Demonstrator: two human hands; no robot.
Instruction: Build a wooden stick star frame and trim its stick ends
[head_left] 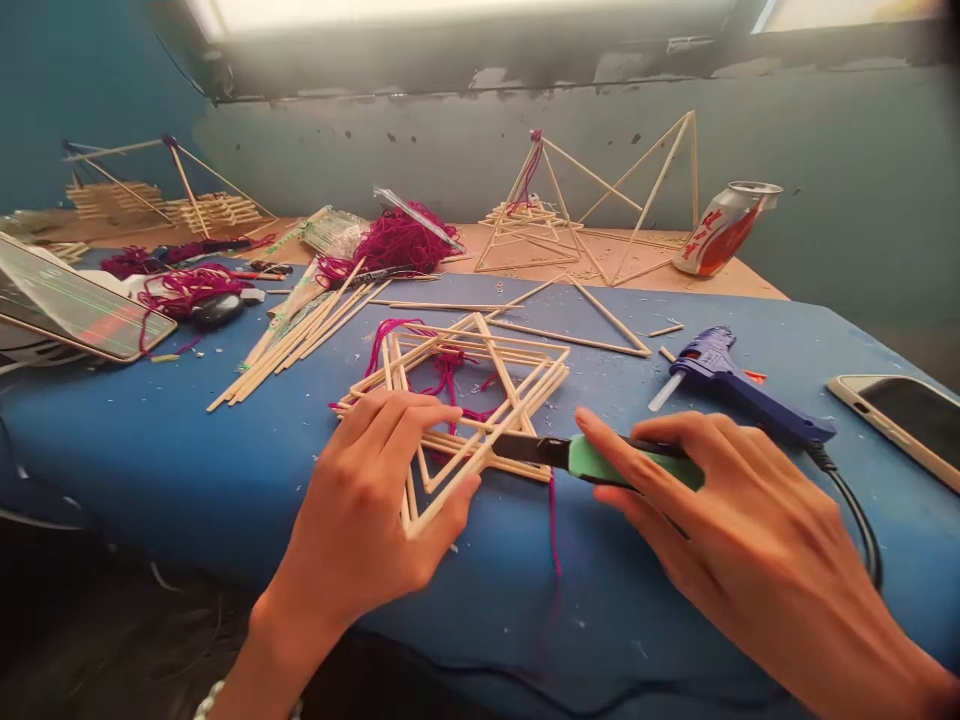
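A star-shaped frame of thin wooden sticks (517, 405) lies at the middle of the blue table, with magenta yarn (448, 375) wound inside it. My left hand (375, 485) grips the frame's near left side, fingers over the sticks and thumb at the near corner. In my right hand (739, 510) is a green and black utility knife (600, 460). Its dark blade points left and meets the sticks beside my left fingers; whether it cuts into them I cannot tell. One yarn strand hangs from the frame toward the table's near edge.
To the right are a blue glue gun (727, 375) and a phone (900, 415). A soda can (724, 230) tilts behind them. Loose sticks (307, 340) and a yarn heap (409, 240) lie left of centre. Stick pyramids (555, 190) stand at the back; another phone (75, 300) leans far left.
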